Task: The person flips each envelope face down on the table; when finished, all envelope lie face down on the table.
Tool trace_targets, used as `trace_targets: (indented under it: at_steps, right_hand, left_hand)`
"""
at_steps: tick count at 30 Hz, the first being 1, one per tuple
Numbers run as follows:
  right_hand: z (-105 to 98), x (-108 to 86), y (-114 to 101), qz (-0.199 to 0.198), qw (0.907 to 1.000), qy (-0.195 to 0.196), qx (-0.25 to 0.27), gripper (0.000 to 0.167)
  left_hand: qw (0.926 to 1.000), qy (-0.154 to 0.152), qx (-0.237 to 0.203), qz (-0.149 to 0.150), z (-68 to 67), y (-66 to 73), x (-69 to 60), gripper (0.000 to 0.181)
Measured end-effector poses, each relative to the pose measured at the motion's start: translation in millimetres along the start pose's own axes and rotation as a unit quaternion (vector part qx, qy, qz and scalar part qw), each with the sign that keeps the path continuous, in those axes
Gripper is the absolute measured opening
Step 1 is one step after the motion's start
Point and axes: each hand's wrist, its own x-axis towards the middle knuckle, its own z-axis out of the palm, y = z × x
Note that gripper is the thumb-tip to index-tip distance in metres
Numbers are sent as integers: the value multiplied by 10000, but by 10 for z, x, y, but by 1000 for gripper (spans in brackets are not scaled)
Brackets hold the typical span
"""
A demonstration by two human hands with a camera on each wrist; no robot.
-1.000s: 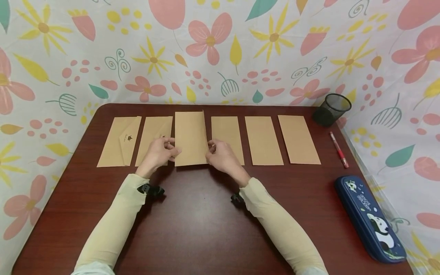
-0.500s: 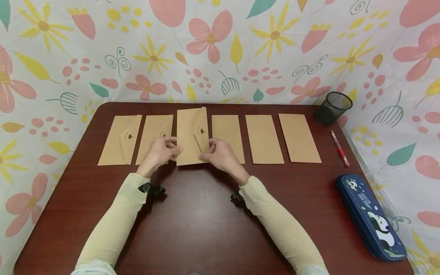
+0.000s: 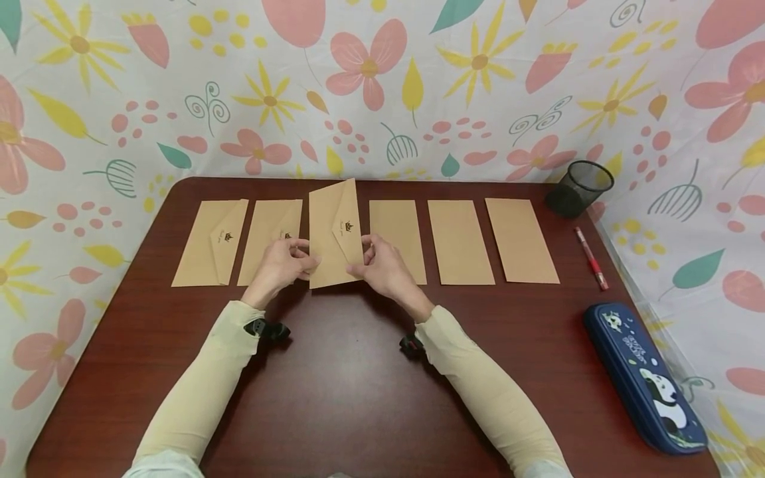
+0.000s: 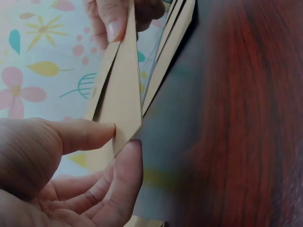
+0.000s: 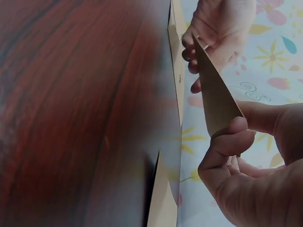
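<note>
A brown paper envelope [image 3: 325,232] is raised off the table between both hands, third from the left in a row. Its pointed flap, printed with a small crown, faces up, and its far right corner is tilted upward. My left hand [image 3: 281,265] pinches the left edge, thumb on one face and fingers beneath, as the left wrist view shows. On the other side, my right hand [image 3: 387,265] pinches the right edge between thumb and fingers. In the right wrist view the envelope [image 5: 215,99] appears nearly edge-on, spanning the two hands.
Two flap-up envelopes, one outer [image 3: 203,242] and one inner [image 3: 269,222], lie to the left. Three plain-side envelopes [image 3: 460,242] lie to the right. Beyond them are a black mesh cup [image 3: 578,189], a red pen [image 3: 590,259] and a blue panda pencil case [image 3: 645,378].
The held envelope first showed its plain face; it now shows the crown-printed flap. Its far right corner has risen. Both hands have stayed nearly in place, and the other envelopes lie unmoved.
</note>
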Motion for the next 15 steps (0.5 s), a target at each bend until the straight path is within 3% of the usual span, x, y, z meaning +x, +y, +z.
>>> trace_targets:
  at_steps: [5,8,12,15]
  right_hand:
    - [-2,-20,-23,-127,9937,-170,1098,60]
    - [-5,-41,-49,-209,9862,-261,1623,57]
    - [0,-48,-70,-267,9810,-279,1902,53]
    - [8,-41,-88,-370,9787,-255,2004,52]
  left_hand:
    - [9998,-36,181,32,76,11,-3,60]
    - [9979,139,576,254,130,41,-28,62]
    - [9850,743,1125,1074,210,124,-94,55]
    - [9708,1061,1097,1849,265,210,-140,45]
